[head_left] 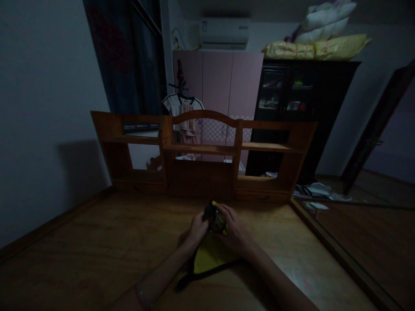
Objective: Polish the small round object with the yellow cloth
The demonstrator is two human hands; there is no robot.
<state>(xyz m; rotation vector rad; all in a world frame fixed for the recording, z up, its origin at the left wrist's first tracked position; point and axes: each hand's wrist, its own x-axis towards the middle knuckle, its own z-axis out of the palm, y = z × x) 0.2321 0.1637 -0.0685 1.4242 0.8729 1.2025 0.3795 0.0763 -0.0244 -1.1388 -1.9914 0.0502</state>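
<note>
Where we grip: a yellow cloth piece (212, 255) with black edging (220, 267), low over a wooden surface (145, 246); whether that is a bed platform or a tabletop, we cannot tell.
Clear round piece (217, 221): glossy, at the cloth's far end, between our hands; too dim for us to identify.
Left hand (197, 232): closed on dark material beside the clear round piece.
Right hand (238, 232): fingers curled round the clear round piece from the other side.
Handling: in our judgement, we do best with a steady left pinch, light pressure from the right fingertips, and the black tail (184, 281) free of our forearm.
Dim light: we should trust touch as much as sight.
Pouch or flat cloth: we cannot tell which, nor whether anything is inside.
Shelf unit (201, 149): beyond our hands, with open compartments and a shut drawer (263, 197), its contents hidden from us.
Black cabinet (292, 119): small items show behind its glass; yellow sacks (340, 46) lie on top.
Pink wardrobe (216, 80): doors shut, insides hidden.
</note>
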